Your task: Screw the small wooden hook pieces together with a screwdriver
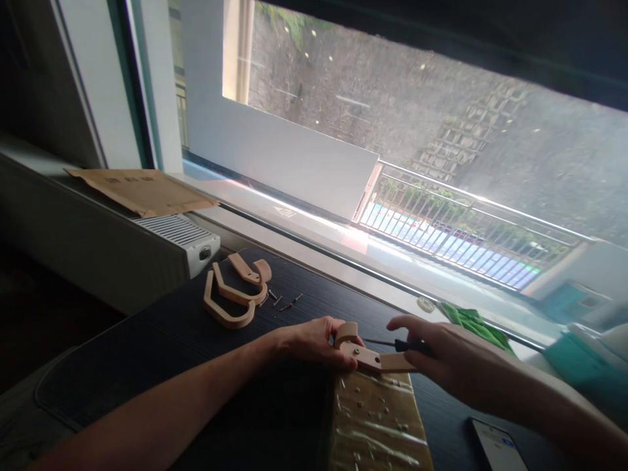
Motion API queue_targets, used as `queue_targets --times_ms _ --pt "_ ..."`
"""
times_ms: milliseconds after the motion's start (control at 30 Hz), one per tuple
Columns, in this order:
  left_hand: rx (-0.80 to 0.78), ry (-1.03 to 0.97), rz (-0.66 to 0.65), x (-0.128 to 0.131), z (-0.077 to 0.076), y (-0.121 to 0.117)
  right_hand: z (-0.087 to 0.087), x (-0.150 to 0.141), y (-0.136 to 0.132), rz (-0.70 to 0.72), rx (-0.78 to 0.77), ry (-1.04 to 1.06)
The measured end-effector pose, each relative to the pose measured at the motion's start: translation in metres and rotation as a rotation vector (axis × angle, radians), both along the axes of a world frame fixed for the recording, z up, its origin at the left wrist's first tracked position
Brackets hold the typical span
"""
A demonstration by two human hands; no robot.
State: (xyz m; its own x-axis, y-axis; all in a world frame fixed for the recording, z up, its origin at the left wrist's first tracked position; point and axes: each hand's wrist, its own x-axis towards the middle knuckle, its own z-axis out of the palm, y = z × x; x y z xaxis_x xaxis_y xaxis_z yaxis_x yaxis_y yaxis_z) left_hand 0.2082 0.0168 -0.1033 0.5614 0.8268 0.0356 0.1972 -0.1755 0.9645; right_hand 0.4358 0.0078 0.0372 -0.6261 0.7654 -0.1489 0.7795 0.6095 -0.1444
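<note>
A curved wooden hook [367, 356] lies across the far end of a tape-wrapped block [380, 418]. My left hand [318, 341] is closed on the hook's curled end. A screw [356, 351] stands in one of the hook's holes, and a second hole beside it is dark. My right hand [434, 347] grips a screwdriver [412, 347] by its black handle, with the thin shaft pointing left toward my left hand. Its tip is hidden near the hook's curl. Several small bits are scattered over the block's top.
More wooden hooks [230, 297] and several loose screws [278, 302] rest on the dark table [171, 340] to the left. A phone [498, 445] lies at the lower right. Beyond are a green cloth [475, 327], a radiator [189, 242] bearing a brown envelope [147, 190], and a window.
</note>
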Motion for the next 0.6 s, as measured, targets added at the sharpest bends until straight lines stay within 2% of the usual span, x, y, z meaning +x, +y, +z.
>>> queue_targets --times_ms 200,467,600 --pt "0.022 0.006 0.033 0.001 0.002 -0.001 0.009 -0.023 -0.002 0.105 0.056 -0.06" --pt "0.017 0.025 0.038 0.001 0.004 -0.002 0.006 -0.028 0.009 0.162 0.086 -0.085" --pt "0.013 0.022 0.042 0.001 0.002 -0.002 0.008 -0.033 0.015 0.254 0.127 -0.12"
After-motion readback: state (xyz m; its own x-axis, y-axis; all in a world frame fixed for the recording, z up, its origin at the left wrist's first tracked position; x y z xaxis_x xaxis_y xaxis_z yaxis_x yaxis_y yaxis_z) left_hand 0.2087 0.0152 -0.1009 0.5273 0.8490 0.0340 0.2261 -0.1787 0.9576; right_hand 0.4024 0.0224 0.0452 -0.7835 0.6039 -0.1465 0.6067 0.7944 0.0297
